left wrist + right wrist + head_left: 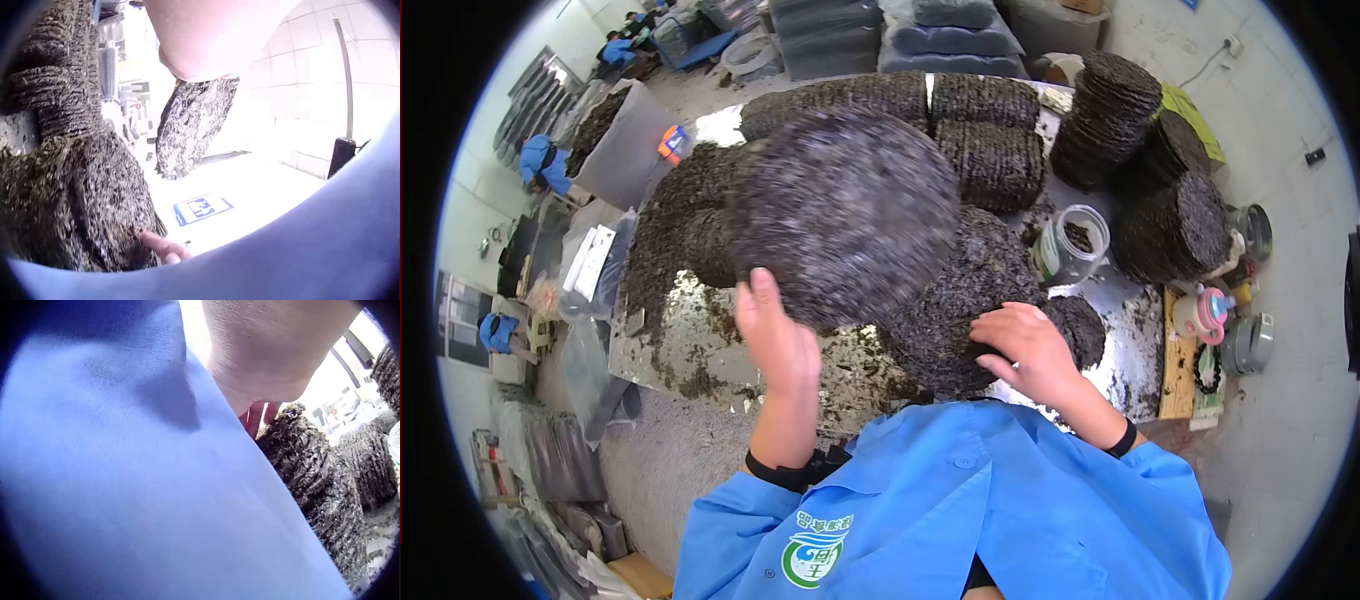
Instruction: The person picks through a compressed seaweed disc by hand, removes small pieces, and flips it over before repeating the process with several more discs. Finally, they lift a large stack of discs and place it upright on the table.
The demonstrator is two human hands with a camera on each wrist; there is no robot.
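Note:
A round, dark seaweed sheet [845, 215], blurred, is held up by the left hand [778, 335], whose thumb lies on its near face at the lower left edge. In the left wrist view that sheet [195, 125] hangs below the left hand [206, 37]. The right hand [1030, 350] rests with bent fingers on the near right edge of a pile of dark seaweed [945, 330]. In the right wrist view the right hand [269, 350] touches the pile [312, 481], its fingertips partly hidden behind a blue sleeve.
Stacked round sheets [990, 165] line the table's back, with taller stacks [1105, 115] at the right. An open clear jar [1070, 245] stands right of the pile. Loose seaweed [670, 230] lies on the left. A pink cup [1200, 313] is at the far right.

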